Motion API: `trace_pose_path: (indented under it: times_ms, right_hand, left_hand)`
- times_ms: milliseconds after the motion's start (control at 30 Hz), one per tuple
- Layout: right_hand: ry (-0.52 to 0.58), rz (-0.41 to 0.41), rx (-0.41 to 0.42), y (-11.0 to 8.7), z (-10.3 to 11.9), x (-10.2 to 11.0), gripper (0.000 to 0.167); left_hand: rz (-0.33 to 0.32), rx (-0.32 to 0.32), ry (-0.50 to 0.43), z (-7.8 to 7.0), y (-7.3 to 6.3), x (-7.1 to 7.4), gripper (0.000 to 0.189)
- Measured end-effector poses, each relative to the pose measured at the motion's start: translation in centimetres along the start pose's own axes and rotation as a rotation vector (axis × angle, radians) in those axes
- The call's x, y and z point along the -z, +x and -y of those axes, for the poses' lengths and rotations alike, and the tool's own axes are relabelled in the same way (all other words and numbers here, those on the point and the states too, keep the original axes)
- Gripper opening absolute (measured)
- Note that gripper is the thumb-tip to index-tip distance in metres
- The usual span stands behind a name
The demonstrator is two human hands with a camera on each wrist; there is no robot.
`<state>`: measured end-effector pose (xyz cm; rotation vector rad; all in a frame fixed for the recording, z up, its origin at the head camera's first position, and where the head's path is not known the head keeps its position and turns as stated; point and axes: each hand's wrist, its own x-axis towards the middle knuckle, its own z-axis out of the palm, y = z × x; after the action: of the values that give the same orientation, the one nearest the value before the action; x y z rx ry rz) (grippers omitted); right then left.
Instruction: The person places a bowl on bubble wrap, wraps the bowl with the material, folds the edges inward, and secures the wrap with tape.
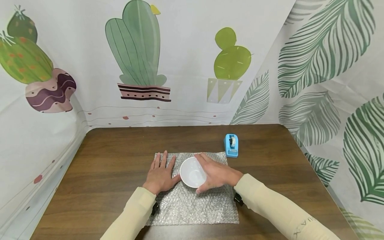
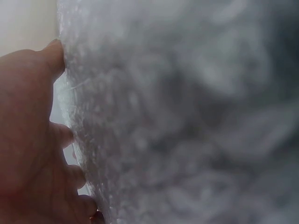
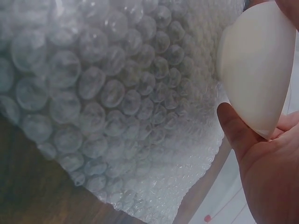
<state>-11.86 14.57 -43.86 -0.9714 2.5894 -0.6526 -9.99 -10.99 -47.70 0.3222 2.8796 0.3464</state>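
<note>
A white bowl point(image 1: 189, 172) stands upright near the far middle of a sheet of bubble wrap point(image 1: 198, 210), its hollow facing up. My right hand point(image 1: 214, 171) grips the bowl from the right, thumb on the near side and fingers round the far side. In the right wrist view the bowl's outer wall point(image 3: 254, 65) shows with its base against the bubbles. To the left of the bowl, my left hand point(image 1: 160, 175) rests flat on the wrap with fingers spread, the thumb tip right at the bowl's rim. The left wrist view shows these fingertips on the wrap point(image 2: 121, 140).
A blue tape dispenser point(image 1: 231, 145) stands on the brown wooden table point(image 1: 114, 166), just beyond the wrap's far right corner. Behind the table hangs a white cloth point(image 1: 186, 60) printed with cacti and leaves; it also lines both sides.
</note>
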Motion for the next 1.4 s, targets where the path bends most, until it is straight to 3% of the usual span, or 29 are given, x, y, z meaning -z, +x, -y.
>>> trace_pose_path:
  times_ms: [500,1400]
  right_hand:
    - [0.068,0.051,-0.053,-0.3,0.1,0.1,0.14]
    - [0.048,0.002,0.012,-1.6,-0.7,0.8,0.131]
  left_hand:
    - [-0.005,-0.004,0.0,0.1,0.0,0.2,0.082]
    - [0.008,0.003,0.0,0.0,0.1,0.1,0.083]
